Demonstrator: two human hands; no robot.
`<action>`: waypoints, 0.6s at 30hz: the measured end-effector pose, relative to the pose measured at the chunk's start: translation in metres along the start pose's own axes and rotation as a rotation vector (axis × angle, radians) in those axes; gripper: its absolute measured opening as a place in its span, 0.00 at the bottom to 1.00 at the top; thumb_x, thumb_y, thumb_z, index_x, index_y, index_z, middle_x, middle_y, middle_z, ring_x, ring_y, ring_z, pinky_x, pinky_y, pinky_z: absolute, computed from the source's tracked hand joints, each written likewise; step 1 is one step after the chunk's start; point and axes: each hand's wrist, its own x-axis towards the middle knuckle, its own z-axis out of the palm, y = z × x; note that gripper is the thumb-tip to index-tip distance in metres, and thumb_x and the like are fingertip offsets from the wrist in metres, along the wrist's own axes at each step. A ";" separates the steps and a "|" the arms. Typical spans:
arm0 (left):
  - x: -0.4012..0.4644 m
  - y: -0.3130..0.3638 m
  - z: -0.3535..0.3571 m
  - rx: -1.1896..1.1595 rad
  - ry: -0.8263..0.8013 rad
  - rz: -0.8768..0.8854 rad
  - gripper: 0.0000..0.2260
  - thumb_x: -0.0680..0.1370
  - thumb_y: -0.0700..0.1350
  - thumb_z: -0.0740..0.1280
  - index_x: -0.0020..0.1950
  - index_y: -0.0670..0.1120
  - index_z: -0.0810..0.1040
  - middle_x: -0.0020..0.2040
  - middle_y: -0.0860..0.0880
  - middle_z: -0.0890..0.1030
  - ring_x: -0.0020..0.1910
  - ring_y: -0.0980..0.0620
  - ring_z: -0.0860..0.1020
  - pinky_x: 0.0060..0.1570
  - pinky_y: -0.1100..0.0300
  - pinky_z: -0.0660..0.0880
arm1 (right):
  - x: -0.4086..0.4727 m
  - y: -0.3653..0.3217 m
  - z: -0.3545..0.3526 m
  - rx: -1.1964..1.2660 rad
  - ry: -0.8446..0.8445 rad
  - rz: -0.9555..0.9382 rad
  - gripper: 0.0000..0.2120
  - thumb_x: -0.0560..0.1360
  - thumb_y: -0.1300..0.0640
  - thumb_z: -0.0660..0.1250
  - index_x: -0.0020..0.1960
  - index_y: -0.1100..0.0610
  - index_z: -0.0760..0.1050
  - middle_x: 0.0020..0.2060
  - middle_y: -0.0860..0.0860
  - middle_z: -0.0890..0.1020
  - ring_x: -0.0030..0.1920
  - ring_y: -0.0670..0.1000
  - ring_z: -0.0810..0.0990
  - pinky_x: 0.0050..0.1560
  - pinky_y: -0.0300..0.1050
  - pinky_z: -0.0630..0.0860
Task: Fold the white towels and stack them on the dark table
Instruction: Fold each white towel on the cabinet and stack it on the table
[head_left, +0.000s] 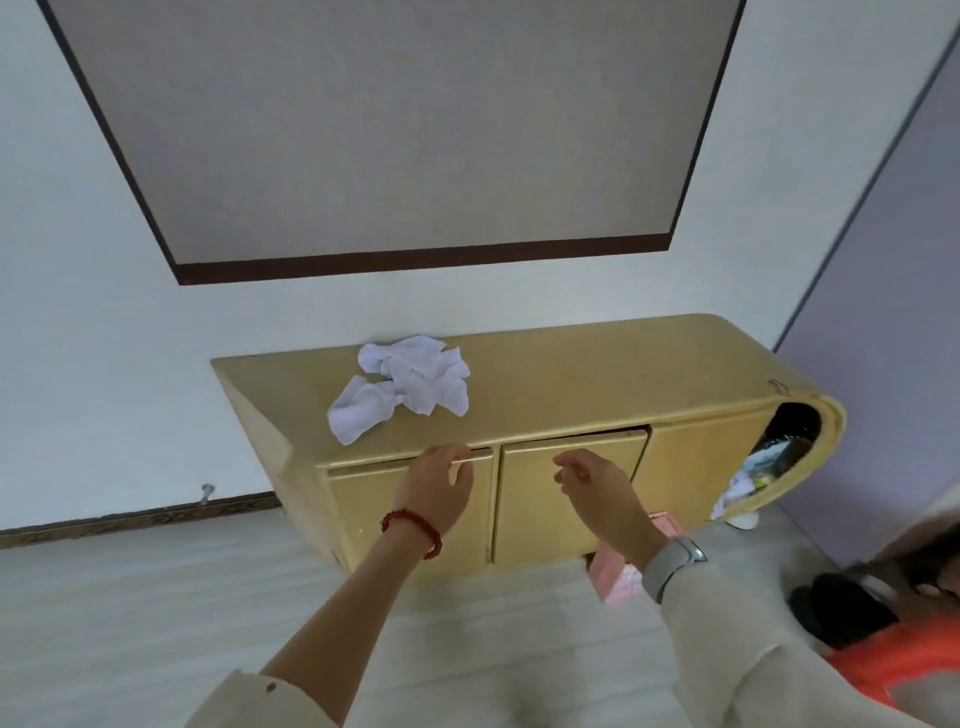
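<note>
Towels (402, 387), white and crumpled, lie heaped unfolded on the cabinet (597, 374).

I see the crumpled towels (402, 387) lying on the cabinet (597, 374) top toward its left end, the cabinet backed against the wall (130, 312), my left hand (436, 488) before its left door, my right hand (597, 491) before the middle door, and a box (618, 577) on the floor just beneath.
</note>
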 end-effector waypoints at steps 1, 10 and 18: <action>0.016 -0.005 0.011 -0.010 0.006 -0.051 0.11 0.78 0.43 0.61 0.58 0.45 0.77 0.56 0.48 0.78 0.54 0.50 0.76 0.53 0.62 0.69 | 0.022 0.009 0.003 -0.002 -0.030 0.007 0.12 0.77 0.61 0.57 0.57 0.59 0.76 0.49 0.53 0.82 0.48 0.51 0.79 0.49 0.40 0.73; 0.122 -0.076 0.081 -0.078 0.055 -0.410 0.12 0.77 0.42 0.62 0.59 0.45 0.76 0.57 0.48 0.78 0.52 0.50 0.76 0.52 0.63 0.69 | 0.179 0.044 0.068 -0.065 -0.312 0.023 0.09 0.77 0.62 0.60 0.51 0.64 0.77 0.43 0.57 0.83 0.44 0.57 0.79 0.45 0.44 0.72; 0.266 -0.146 0.118 0.137 0.024 -0.450 0.20 0.76 0.46 0.64 0.67 0.45 0.67 0.65 0.45 0.69 0.63 0.46 0.66 0.61 0.56 0.66 | 0.315 0.048 0.132 -0.090 -0.435 0.066 0.11 0.77 0.63 0.59 0.55 0.61 0.76 0.46 0.53 0.82 0.48 0.52 0.79 0.49 0.40 0.71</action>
